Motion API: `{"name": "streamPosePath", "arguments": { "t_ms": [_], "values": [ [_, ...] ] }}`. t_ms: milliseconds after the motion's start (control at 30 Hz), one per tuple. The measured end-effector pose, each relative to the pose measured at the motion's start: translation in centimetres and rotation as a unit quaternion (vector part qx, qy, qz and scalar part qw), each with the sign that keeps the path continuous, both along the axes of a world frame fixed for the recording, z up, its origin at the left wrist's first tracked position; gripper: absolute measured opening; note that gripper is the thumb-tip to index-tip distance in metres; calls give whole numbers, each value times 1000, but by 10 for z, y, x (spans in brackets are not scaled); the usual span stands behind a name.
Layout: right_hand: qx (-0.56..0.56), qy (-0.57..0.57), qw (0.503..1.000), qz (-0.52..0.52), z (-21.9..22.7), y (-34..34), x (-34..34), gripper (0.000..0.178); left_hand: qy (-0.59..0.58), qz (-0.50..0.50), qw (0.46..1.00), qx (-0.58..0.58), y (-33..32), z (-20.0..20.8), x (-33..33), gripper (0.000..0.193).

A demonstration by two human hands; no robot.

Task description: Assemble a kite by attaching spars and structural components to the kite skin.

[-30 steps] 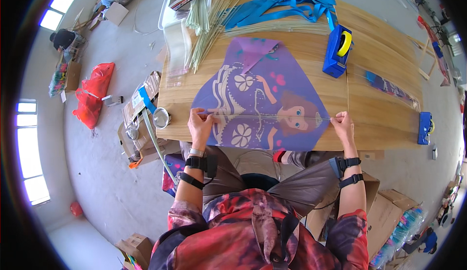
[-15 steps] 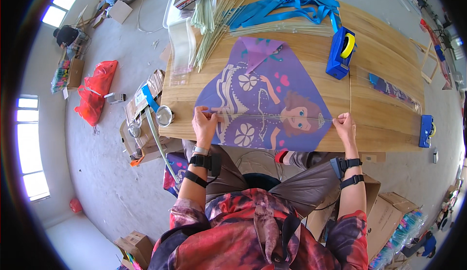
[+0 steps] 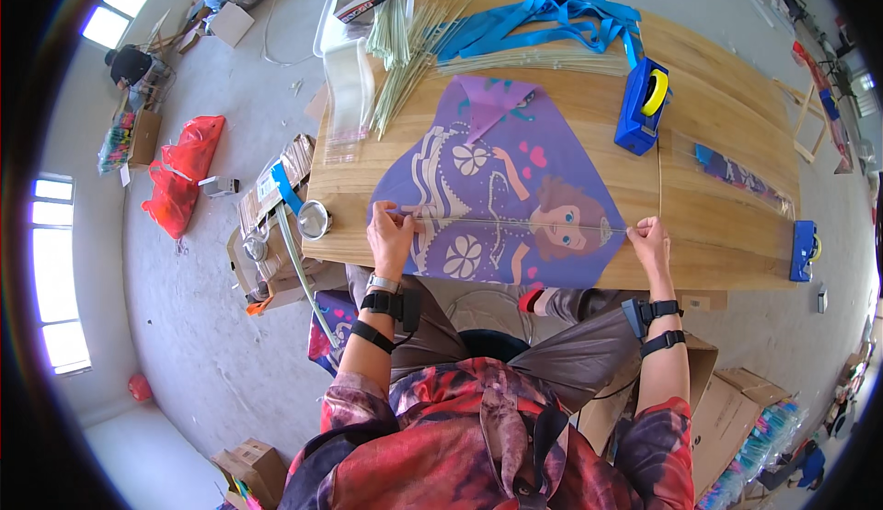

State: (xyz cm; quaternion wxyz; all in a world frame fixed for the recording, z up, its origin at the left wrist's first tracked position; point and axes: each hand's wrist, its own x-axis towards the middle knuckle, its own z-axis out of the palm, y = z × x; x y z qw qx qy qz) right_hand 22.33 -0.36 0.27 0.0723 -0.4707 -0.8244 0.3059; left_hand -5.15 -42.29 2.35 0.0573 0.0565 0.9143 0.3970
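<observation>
A purple printed kite sheet (image 3: 504, 165) with a cartoon princess figure lies on the wooden table (image 3: 727, 225), its far corner folded over. Across its near half runs a thin pale rod (image 3: 492, 222), from one side corner to the other. My left hand (image 3: 393, 237) is closed in a pinch on the rod by the sheet's left edge. At the right corner, my right hand (image 3: 651, 243) pinches the rod's other end between thumb and fingers. Both fingertips hide the rod's ends.
Beyond the sheet lie blue ribbon (image 3: 543, 22), bundled thin rods (image 3: 391, 36) and a clear plastic strip (image 3: 346, 96). A blue tape dispenser (image 3: 641, 110) stands far right of the sheet, another (image 3: 805, 251) at the table's right end. A metal cup (image 3: 314, 220) sits at the left edge.
Both hands keep their pinch at the rod's two ends. The view has shifted very slightly; the sheet and rod look the same.
</observation>
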Motion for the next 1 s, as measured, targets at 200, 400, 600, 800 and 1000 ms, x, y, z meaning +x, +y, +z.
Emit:
{"name": "streamPosePath", "arguments": {
  "t_ms": [200,400,600,800,1000],
  "values": [
    [0,-5,1000,-1,-4,2,0,31,36,-6,999,-10,-1,-1,0,35],
    [-1,-4,1000,0,-8,5,1,32,74,-18,997,-2,-10,-16,-4,34],
    [2,7,1000,1,-9,3,1,31,153,37,987,41,-18,-17,6,17],
    [-1,18,1000,-1,-12,3,3,30,237,-229,940,-85,-22,8,42,35],
    [-3,26,1000,0,-16,5,3,31,186,-235,930,-210,-36,-3,44,56]
  ]
}}
